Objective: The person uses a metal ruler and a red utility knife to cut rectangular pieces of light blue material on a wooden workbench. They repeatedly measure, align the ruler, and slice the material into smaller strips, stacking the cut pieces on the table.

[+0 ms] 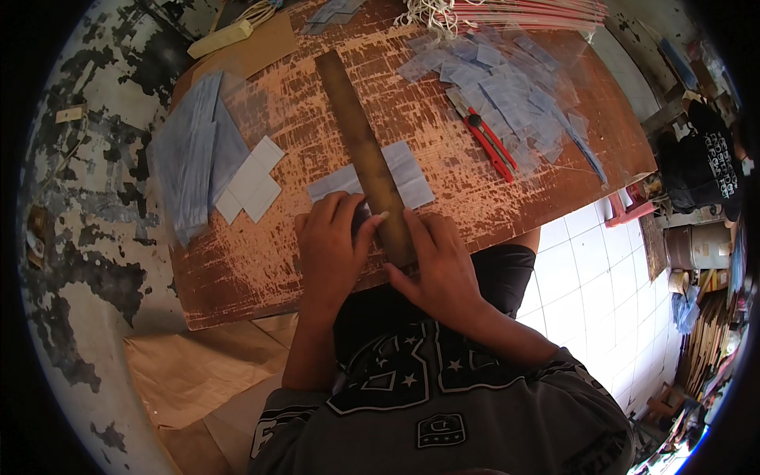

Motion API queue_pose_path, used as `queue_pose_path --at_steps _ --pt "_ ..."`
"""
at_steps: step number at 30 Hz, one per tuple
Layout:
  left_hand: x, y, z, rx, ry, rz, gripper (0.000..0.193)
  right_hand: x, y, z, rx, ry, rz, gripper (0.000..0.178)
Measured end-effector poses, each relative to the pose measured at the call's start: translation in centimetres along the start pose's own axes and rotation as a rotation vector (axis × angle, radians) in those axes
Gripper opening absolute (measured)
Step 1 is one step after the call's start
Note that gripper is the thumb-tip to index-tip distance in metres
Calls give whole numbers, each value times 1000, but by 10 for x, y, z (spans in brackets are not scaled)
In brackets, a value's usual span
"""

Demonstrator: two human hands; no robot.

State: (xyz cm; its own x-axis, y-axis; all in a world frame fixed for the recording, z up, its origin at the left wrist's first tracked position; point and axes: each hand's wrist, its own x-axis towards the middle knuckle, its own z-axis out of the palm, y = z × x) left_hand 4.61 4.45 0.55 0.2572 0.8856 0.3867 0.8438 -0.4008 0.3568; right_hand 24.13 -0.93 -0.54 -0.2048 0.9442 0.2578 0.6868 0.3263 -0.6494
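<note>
A long flat brown strip [360, 142], like a worn straightedge, lies slanted across a pale blue-grey plastic sheet [412, 176], which shows on both sides of it. My left hand [328, 241] is at the strip's near left edge, fingers curled down and thumb on the strip. Across from it, my right hand [442, 265] holds the near end from the right, index finger along the edge and thumb by the end corner. Part of the sheet is hidden under the strip and left fingers. To the right rests a red utility knife [491, 144], apart from both hands.
The worn brown wooden table [277, 103] bears a pile of small plastic pieces [507, 91], stacked blue-grey sheets [190, 158] and white cards [252, 186]. Pink-red rods with white strings [514, 12] lie at the far edge. A person in black [704, 158] is at far right.
</note>
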Motion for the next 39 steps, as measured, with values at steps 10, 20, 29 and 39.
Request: queue_pose_path --at_steps 10,20,29,39 --pt "-1 -1 0 -41 -29 -47 36 4 -4 2 14 5 34 83" --pt "-4 -1 0 -3 3 -14 40 -3 1 5 46 19 63 77" --pt "-7 -1 1 37 -18 -21 53 -1 4 4 37 38 9 73" --pt "-8 -1 4 78 -10 -10 61 -2 6 7 119 69 74 69"
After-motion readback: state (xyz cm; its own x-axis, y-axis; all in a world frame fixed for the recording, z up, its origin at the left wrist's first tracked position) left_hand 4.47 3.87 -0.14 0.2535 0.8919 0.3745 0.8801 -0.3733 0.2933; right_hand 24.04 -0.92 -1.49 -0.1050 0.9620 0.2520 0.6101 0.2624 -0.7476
